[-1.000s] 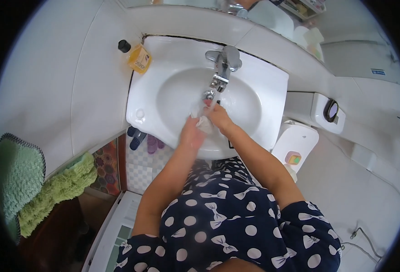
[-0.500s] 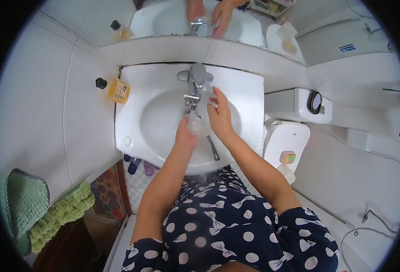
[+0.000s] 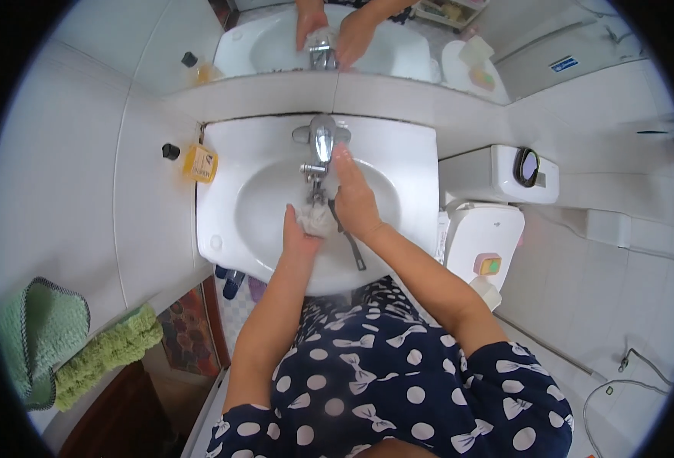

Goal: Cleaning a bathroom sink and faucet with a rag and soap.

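Below the spout of the chrome faucet (image 3: pixel 321 141), my left hand (image 3: pixel 299 238) is closed around a white, translucent, crumpled-looking thing (image 3: pixel 318 220); its exact kind is unclear. My right hand (image 3: pixel 356 202) is just right of the faucet, fingers stretched toward its lever. Whether the fingertips touch the metal I cannot tell. A dark-handled tool (image 3: pixel 354 248) lies slanted in the white sink (image 3: pixel 256 206), its handle toward the near rim. The tool's far end is partly covered by my hands.
On the sink's left edge stands a bottle of amber liquid (image 3: pixel 201 163) with a black cap. To the right is a white toilet (image 3: pixel 489 229) with a sponge (image 3: pixel 489 265) on its lid. Green cloths (image 3: pixel 111 355) hang at the lower left. A mirror rises behind the sink.
My right hand has moved left, close against the faucet's right side. My left hand stays under the spout with the white thing. More of the dark tool now shows.
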Available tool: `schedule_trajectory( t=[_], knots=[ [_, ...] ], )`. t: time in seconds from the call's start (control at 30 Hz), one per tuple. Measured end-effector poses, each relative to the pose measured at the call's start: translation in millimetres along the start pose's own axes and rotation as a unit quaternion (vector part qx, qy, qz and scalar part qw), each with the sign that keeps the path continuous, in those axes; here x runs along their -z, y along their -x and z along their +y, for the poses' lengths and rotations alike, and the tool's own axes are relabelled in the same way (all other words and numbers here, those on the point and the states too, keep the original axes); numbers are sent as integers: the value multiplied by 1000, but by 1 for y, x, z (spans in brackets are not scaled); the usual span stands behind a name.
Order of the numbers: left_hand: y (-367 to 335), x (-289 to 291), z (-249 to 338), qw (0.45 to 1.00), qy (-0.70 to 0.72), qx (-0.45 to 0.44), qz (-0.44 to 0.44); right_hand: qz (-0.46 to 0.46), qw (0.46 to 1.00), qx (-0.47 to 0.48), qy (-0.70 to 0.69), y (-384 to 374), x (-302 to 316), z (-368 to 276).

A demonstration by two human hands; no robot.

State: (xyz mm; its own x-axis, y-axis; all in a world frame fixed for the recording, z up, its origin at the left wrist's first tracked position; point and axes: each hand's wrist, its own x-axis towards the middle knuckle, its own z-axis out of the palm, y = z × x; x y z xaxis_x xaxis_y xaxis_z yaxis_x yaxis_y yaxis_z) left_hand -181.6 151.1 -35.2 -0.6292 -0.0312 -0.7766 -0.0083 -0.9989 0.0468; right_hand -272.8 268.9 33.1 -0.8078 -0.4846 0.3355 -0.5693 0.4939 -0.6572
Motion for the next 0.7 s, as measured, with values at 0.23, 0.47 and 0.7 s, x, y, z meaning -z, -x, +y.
schedule_trajectory(
  t=[0.23,0.47,0.7],
  knots=[
    [-4,-4,5,999,-16,18,28,-234,920,-195,-247,71,4,-10],
    [-27,43,23,995,-100,-3,14,-199,957,-79,-193,57,-16,-21],
    [-1,12,22,988,-153,10,-9,-224,954,-7,-198,38,-20,-21]
  ],
)
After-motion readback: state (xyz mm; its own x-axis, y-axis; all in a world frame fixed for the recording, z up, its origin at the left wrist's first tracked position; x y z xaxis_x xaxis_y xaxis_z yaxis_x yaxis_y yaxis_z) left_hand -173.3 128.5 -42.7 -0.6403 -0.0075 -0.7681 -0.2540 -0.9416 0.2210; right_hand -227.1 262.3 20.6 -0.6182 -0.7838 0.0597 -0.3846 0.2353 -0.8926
